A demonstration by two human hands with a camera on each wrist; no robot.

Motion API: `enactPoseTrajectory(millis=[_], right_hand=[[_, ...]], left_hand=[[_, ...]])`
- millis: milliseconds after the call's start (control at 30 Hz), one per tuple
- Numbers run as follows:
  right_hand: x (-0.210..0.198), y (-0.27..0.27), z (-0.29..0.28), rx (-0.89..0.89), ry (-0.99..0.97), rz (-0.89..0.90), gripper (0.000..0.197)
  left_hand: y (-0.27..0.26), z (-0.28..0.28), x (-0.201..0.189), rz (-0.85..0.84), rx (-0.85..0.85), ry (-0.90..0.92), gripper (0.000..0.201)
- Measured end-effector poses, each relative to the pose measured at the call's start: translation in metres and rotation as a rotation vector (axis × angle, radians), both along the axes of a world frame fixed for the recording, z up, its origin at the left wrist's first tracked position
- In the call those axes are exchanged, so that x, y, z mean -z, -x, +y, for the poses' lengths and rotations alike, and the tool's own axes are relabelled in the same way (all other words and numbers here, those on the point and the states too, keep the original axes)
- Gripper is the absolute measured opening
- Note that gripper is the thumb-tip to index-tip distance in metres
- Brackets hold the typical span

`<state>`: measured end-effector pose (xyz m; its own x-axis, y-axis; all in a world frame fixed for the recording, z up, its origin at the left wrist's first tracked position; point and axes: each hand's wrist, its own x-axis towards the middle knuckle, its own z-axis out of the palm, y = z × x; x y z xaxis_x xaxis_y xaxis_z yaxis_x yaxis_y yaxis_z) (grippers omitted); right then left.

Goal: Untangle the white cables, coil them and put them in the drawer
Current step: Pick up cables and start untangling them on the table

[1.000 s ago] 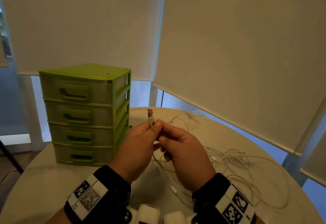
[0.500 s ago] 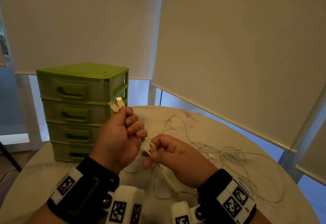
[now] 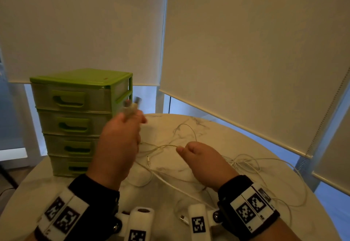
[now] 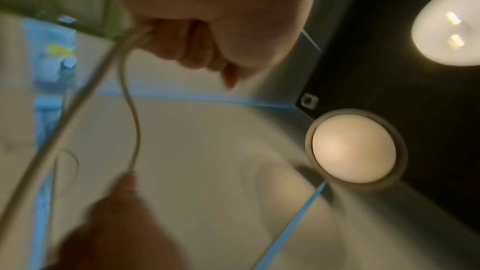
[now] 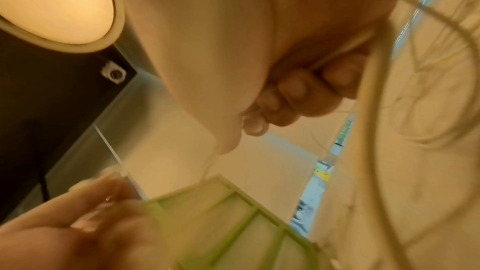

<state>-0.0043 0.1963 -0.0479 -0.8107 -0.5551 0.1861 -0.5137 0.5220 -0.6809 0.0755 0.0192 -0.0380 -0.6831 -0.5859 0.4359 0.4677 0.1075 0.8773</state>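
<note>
My left hand (image 3: 121, 142) is raised in front of the green drawer unit (image 3: 75, 119) and grips the plug ends of the white cables (image 3: 130, 106), which stick up blurred above its fingers. My right hand (image 3: 200, 163) is to its right, lower, pinching a strand of cable (image 3: 164, 147) that runs between the two hands. In the left wrist view the cables (image 4: 130, 110) drop from my curled fingers (image 4: 197, 48). The right wrist view shows a cable (image 5: 369, 114) passing my curled fingers (image 5: 298, 87). The rest of the tangle (image 3: 246, 165) lies on the table. All drawers are closed.
The round marble table (image 3: 208, 132) carries the drawer unit at its left back. Loose cable loops (image 3: 284, 189) spread to the right edge, and one plug (image 3: 183, 219) lies near my right wrist. Roller blinds (image 3: 246, 51) hang close behind the table.
My hands have drawn apart: the left rose toward the drawer unit with the plug ends, the right slid rightward along the strand, stretching it between them.
</note>
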Motion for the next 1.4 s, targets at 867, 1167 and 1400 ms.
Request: enactPoseTrajectory(millis=[867, 1167, 1400], right_hand=[[-0.019, -0.017, 0.011, -0.219, 0.02, -0.153, 0.037], [-0.01, -0.03, -0.01, -0.274, 0.234, -0.174, 0.023], [-0.01, -0.008, 0.016, -0.133, -0.18, -0.128, 0.025]], left_hand=[[0.009, 0.003, 0.005, -0.064, 0.111, -0.28, 0.034], [0.008, 0.021, 0.014, -0.207, -0.055, 0.395, 0.028], [-0.008, -0.003, -0.01, 0.04, -0.278, -0.41, 0.028]])
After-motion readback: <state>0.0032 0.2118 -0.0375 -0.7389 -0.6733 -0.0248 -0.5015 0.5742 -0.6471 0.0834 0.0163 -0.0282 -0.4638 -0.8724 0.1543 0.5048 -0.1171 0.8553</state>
